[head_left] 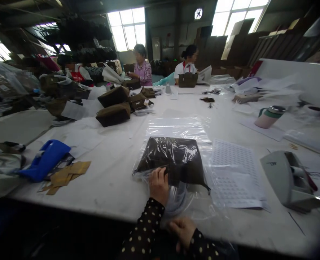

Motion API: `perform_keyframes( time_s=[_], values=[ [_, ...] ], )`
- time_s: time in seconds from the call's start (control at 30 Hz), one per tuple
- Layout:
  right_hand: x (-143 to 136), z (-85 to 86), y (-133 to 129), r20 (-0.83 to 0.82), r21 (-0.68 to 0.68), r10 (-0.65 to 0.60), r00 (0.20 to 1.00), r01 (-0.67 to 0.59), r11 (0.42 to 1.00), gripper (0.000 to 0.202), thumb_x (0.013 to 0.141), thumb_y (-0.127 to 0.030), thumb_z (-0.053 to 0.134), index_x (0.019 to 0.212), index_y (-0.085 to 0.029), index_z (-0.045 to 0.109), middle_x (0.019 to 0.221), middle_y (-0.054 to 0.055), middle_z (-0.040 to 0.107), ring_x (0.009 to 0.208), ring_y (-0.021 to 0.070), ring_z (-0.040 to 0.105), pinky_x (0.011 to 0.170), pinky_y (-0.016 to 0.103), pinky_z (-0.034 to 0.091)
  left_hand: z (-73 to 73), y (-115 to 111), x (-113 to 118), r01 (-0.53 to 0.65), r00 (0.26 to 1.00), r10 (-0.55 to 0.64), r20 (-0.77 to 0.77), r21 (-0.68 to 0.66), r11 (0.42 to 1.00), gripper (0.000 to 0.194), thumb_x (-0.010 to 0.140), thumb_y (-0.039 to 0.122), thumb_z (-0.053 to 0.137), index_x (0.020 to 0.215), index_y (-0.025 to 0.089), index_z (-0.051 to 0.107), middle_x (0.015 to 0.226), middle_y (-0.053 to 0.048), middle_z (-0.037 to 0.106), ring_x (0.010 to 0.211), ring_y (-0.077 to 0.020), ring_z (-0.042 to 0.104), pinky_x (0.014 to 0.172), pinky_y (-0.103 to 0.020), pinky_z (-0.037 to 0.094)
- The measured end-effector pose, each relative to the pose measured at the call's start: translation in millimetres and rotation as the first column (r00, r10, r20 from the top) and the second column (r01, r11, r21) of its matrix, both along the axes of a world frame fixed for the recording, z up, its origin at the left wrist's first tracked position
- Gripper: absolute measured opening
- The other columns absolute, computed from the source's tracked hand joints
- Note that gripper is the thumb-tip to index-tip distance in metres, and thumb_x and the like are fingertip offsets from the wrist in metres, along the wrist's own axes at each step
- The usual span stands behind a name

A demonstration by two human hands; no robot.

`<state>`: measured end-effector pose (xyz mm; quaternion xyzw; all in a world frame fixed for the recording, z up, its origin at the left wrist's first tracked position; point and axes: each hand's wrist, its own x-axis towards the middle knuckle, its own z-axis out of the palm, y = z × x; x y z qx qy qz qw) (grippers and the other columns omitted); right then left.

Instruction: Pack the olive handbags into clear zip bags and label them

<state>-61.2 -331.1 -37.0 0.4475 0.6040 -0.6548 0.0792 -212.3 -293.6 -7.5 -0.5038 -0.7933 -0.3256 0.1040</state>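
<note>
A dark olive-brown bag lies flat on the table inside a clear plastic bag whose near end is crumpled. On the bag's near edge rests my left hand, its fingers stretched over the plastic and the brown fabric. Clear, strap-like bunched material shows beside that hand. My right hand is at the table's front edge, slightly blurred. Its thumb and fingers are closed at the near end of the plastic, which they seem to pinch.
Printed label sheets lie to the right, near a grey tape dispenser and a pink cup. Leftward are a blue plastic tool and cardboard pieces. Brown bags pile farther back. Co-workers sit across the table.
</note>
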Motion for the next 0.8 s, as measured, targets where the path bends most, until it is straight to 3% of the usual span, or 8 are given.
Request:
perform_keyframes(
  time_s=[0.17, 0.27, 0.33, 0.4, 0.47, 0.6, 0.7, 0.8],
  values=[
    [30, 27.5, 2, -0.179, 0.094, 0.059, 0.982, -0.043, 0.995, 0.028, 0.07, -0.029, 0.057, 0.095, -0.02, 0.066, 0.07, 0.0, 0.065, 0.05, 0.0104, 0.06, 0.036, 0.014, 0.037, -6.1, 1, 12, 0.016, 0.991, -0.021, -0.135, -0.038, 0.999, 0.04, 0.087, 0.02, 0.044, 0.126, 0.019, 0.048, 0.13, -0.011, 0.046, 0.126, -0.0299, 0.032, 0.102, -0.049, 0.026],
    [87, 49.5, 42, -0.363, 0.294, -0.018, 0.932, 0.133, 0.947, 0.023, 0.061, -0.033, 0.068, 0.081, -0.022, 0.072, 0.069, 0.0, 0.068, 0.062, 0.0137, 0.061, 0.055, 0.021, 0.045, -7.8, 7, 10, 0.045, 0.989, -0.047, -0.14, -0.023, 0.999, 0.041, 0.088, 0.021, 0.041, 0.129, 0.017, 0.045, 0.135, -0.013, 0.042, 0.129, -0.0315, 0.028, 0.104, -0.052, 0.022],
    [147, 69.5, 88, -0.418, 0.431, -0.281, 0.864, 0.461, 0.776, 0.026, 0.064, -0.044, 0.063, 0.065, -0.019, 0.07, 0.061, 0.002, 0.065, 0.058, 0.014, 0.058, 0.056, 0.024, 0.045, -11.7, 12, 7, 0.082, 0.991, -0.081, -0.107, 0.0, 0.997, 0.045, 0.088, 0.023, 0.039, 0.133, 0.018, 0.039, 0.139, -0.013, 0.037, 0.131, -0.0321, 0.024, 0.105, -0.053, 0.02],
    [217, 92.0, 139, -0.394, 0.565, -0.691, 0.606, 0.752, 0.338, 0.043, 0.057, -0.059, 0.06, 0.061, -0.017, 0.066, 0.053, 0.002, 0.059, 0.051, 0.0135, 0.052, 0.051, 0.025, 0.043, -15.5, 15, 5, 0.111, 0.992, -0.11, -0.064, 0.018, 0.994, 0.049, 0.089, 0.024, 0.038, 0.137, 0.023, 0.031, 0.144, -0.009, 0.03, 0.133, -0.0322, 0.021, 0.106, -0.054, 0.018],
    [279, 109.4, 185, -0.347, 0.621, -0.799, 0.491, 0.758, 0.197, 0.051, 0.065, -0.063, 0.049, 0.07, -0.015, 0.066, 0.047, 0.0, 0.052, 0.046, 0.012, 0.046, 0.046, 0.025, 0.038, -17.4, 16, 3, 0.134, 0.99, -0.133, -0.039, 0.024, 0.991, 0.052, 0.088, 0.025, 0.037, 0.139, 0.029, 0.025, 0.147, -0.003, 0.023, 0.133, -0.0326, 0.02, 0.107, -0.055, 0.017],
    [339, 108.0, 249, -0.202, 0.623, -0.864, 0.461, 0.741, 0.25, 0.046, 0.071, -0.056, 0.049, 0.069, -0.014, 0.067, 0.041, -0.003, 0.044, 0.038, 0.0094, 0.037, 0.04, 0.024, 0.032, -18.5, 15, 0, 0.139, 0.989, -0.139, -0.046, -0.003, 0.99, 0.052, 0.088, 0.026, 0.035, 0.139, 0.028, 0.026, 0.146, -0.004, 0.025, 0.132, -0.0342, 0.021, 0.104, -0.058, 0.021],
    [341, 89.9, 272, -0.107, 0.581, -0.863, 0.493, 0.736, 0.348, 0.034, 0.066, -0.048, 0.058, 0.06, -0.016, 0.065, 0.039, -0.003, 0.044, 0.033, 0.0075, 0.031, 0.037, 0.024, 0.026, -20.1, 16, -1, 0.119, 0.991, -0.12, -0.06, -0.028, 0.993, 0.05, 0.088, 0.025, 0.034, 0.138, 0.024, 0.028, 0.143, -0.01, 0.03, 0.132, -0.0332, 0.02, 0.103, -0.059, 0.022],
    [342, 75.8, 274, -0.104, 0.561, -0.86, 0.5, 0.744, 0.364, 0.031, 0.064, -0.047, 0.06, 0.058, -0.017, 0.063, 0.041, -0.002, 0.047, 0.032, 0.0074, 0.029, 0.035, 0.024, 0.026, -21.1, 17, -2, 0.118, 0.989, -0.121, -0.083, -0.038, 0.992, 0.051, 0.088, 0.024, 0.034, 0.139, 0.023, 0.027, 0.143, -0.012, 0.03, 0.133, -0.0324, 0.019, 0.103, -0.059, 0.022]
  ],
)
